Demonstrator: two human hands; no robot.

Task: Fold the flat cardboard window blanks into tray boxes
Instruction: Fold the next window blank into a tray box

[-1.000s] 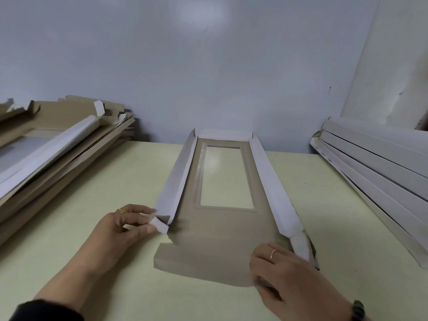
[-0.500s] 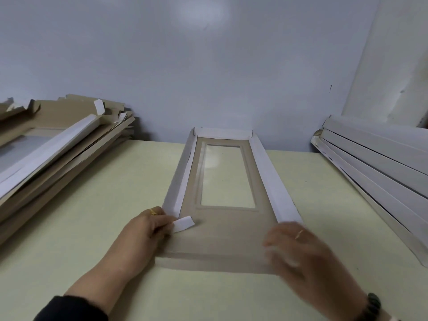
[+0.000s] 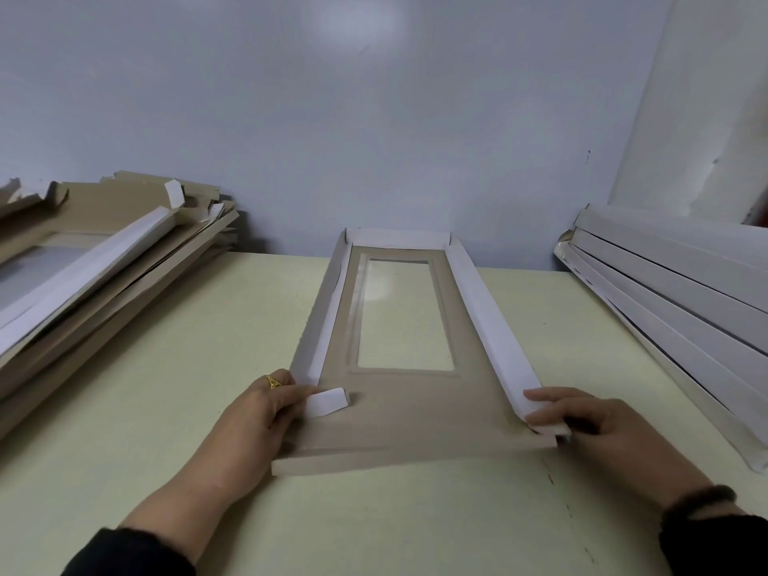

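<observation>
- Near end flap (image 3: pixel 415 453): brown, unfolded, lying flat on the table (image 3: pixel 166 367) at the edge closest to the viewer.
- Left hand (image 3: pixel 266 413): fingers pinching the small white corner tab (image 3: pixel 327 403), turned inward over the base.
- Right hand (image 3: pixel 582 413): fingers curled round the near end of the right side wall (image 3: pixel 490 326), holding it raised.
- Window blank (image 3: pixel 399 413): centred on the table between both hands; long axis runs straight away from the viewer toward the wall, window (image 3: pixel 403 313) in the farther half, far end wall (image 3: pixel 397 235) already standing.
- Risk, as judged: if a tab slips out before the near flap comes up, the corner may spring open; uneven pressure could crease the left side wall (image 3: pixel 320 318).
- Flanking items: loose folded pieces at left (image 3: pixel 104 259), neat white stack at right (image 3: pixel 673 293).
</observation>
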